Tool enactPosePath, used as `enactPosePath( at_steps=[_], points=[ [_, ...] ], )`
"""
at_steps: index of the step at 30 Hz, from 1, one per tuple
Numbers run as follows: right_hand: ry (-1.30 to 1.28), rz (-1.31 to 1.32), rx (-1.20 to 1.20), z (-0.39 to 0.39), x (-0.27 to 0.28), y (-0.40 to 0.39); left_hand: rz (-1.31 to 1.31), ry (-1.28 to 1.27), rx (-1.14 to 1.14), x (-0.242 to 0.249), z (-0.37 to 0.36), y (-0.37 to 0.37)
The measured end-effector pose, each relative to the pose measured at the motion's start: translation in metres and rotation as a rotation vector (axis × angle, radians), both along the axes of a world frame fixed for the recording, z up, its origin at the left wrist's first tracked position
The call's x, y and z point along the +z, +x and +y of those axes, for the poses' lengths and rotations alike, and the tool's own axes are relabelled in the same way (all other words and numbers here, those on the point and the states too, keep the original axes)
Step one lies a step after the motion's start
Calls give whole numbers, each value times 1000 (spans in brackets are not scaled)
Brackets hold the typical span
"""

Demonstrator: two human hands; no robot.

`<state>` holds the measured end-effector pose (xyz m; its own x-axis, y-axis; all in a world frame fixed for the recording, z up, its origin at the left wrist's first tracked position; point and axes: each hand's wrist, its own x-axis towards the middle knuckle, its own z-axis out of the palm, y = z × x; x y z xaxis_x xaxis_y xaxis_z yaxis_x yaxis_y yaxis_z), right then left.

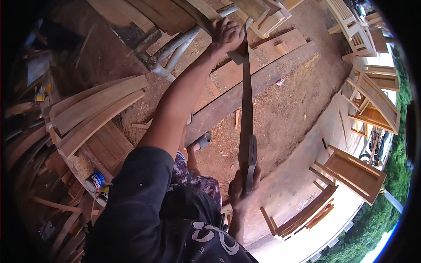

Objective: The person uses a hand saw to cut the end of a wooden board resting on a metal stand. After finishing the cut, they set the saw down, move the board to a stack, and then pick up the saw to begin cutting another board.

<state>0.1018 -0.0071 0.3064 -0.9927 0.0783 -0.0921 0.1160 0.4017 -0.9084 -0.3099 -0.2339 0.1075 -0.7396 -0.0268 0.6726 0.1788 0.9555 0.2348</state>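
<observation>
My right hand point(239, 186) is wrapped round the handle of a handsaw point(247, 105). The long dark blade points away from me, and its far end lies beside my left hand point(228, 35). That hand is closed over a narrow wooden board point(199, 16), knuckles up, close to the blade. Below the knuckles a flat wooden end point(238, 56) sticks out, right against the blade in this view. The fingertips of my left hand are partly hidden.
Long planks point(258, 79) lie on the sawdust-strewn ground ahead. Curved boards point(96, 105) are stacked at left, near a blue-labelled can point(94, 181). Round poles point(177, 46) stand under the boards. Wooden furniture frames point(351, 171) line the right side. My sandalled foot point(202, 141) is below.
</observation>
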Motion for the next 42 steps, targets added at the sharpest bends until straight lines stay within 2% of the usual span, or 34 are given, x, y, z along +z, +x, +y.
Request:
enactPosePath(
  at_steps=[1, 3, 6, 7, 8, 9, 11, 12, 13, 14, 15, 16, 17, 18, 19, 20, 21, 23, 24, 25, 27, 28, 31, 32, 33, 34, 35, 36, 37, 38, 39, 42],
  points=[
    [-31, -133, -8, -13, -13, -49, -5, 6, 0, -3, 1, 4],
    [-134, 109, 94, -43, -40, -145, -23, -34, -45, 0, -3, 0],
    [-64, 50, 77, -53, -21, -177, 30, -72, -73, -1, -15, -9],
    [-46, 34, 73, -50, -19, -160, 41, -87, -91, -10, -10, -1],
    [-33, 31, 59, -50, -16, -147, -122, -45, -80, -6, -10, 2],
    [-41, -6, 35, -47, -7, -120, -113, -54, -94, -7, -10, -12],
    [-62, -172, -21, -29, 23, -33, 107, -41, -21, -31, -7, -17],
    [-40, -188, -35, -9, 25, 11, -25, -43, 0, -24, -3, -15],
    [-125, -275, -111, 5, 37, 50, -23, -36, 11, -17, -5, -15],
    [-178, -213, -171, 15, 33, 83, -48, -38, 14, -14, -4, -11],
    [-164, -224, -169, 17, 39, 80, -79, -39, 12, -11, -1, -3],
    [-156, -211, -134, 15, 45, 69, 301, 43, -139, 2, 0, 6],
    [-156, -191, -94, 8, 43, 47, 303, 39, -132, 1, -1, 1],
    [-17, 20, 30, -2, 19, 1, 273, 27, -114, -1, -1, 0],
    [-71, -128, 17, -11, -5, -41, 238, 23, -100, -6, 1, 2],
    [-63, 64, 57, -30, -28, -95, 296, 14, -155, -21, -4, -7],
    [-184, 60, 78, -41, -53, -135, 311, 4, -146, -28, -7, -18],
    [-67, 142, 58, -53, -54, -169, 283, 33, -86, -28, -6, -17],
    [-72, 136, 55, -55, -48, -167, 138, 53, -112, -22, -5, -11],
    [-67, 95, 66, -53, -40, -156, 116, 62, -120, -24, -1, 0],
    [-40, 72, 73, -47, -23, -116, 464, -52, -126, -15, -6, -4],
    [1, -5, 25, -45, -1, -75, 461, -36, -169, -10, -10, -11],
    [-68, -176, -127, 5, 3, 71, 496, -34, -215, -7, -1, -7],
    [-32, -114, -108, 25, 3, 106, 492, -22, -199, -5, 1, -4],
    [-1, -54, -97, 29, 11, 117, 303, 43, -168, -1, 5, 1],
    [-146, -83, -103, 26, 9, 108, 115, 95, -140, 0, 2, 4],
    [-72, -19, -45, 21, -9, 82, 114, 85, -136, -1, 0, 1],
    [1, 49, 19, 10, -35, 39, 240, 59, -112, -6, 2, -6],
    [24, -101, -11, -13, -39, -17, 361, 40, -85, -13, 4, -7],
    [-73, 68, 5, -29, -68, -73, 225, 39, -105, -18, 0, -8],
    [-113, 166, 46, -40, -90, -124, 240, 32, -97, -22, -2, -16],
    [-123, 217, 39, -58, -72, -165, 543, -54, -64, -41, -6, -25]
  ],
)
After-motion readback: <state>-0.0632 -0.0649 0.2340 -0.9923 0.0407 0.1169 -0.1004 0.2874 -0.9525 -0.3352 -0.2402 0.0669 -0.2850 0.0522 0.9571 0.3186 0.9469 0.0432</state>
